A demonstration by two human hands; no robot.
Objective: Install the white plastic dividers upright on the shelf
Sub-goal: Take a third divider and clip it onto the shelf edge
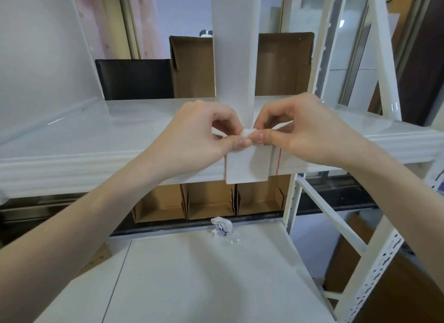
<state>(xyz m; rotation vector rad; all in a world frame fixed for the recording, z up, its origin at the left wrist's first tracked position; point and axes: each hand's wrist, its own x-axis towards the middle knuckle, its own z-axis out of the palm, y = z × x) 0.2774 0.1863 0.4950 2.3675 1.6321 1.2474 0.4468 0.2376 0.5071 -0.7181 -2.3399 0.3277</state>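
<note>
1 divider (234,58) stood upright at the shelf (72,140) front edge, its tab hanging over the lip. Left hand (204,132) and right hand (295,130) both pinched a small white piece (248,132) at its base. Fastening looked unfinished; further dividers unseen.

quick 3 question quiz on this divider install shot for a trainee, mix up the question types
1. True or false: the white divider stands upright on the shelf.
2. Both hands pinch a small white piece at the divider's base. It sits: A) at the shelf's front edge B) on the lower shelf C) inside a cardboard box.
3. Fill in: the crumpled paper lies on the ____ shelf.

Key:
1. True.
2. A: the left hand and right hand meet on the white piece at the front edge.
3. Lower.
</note>
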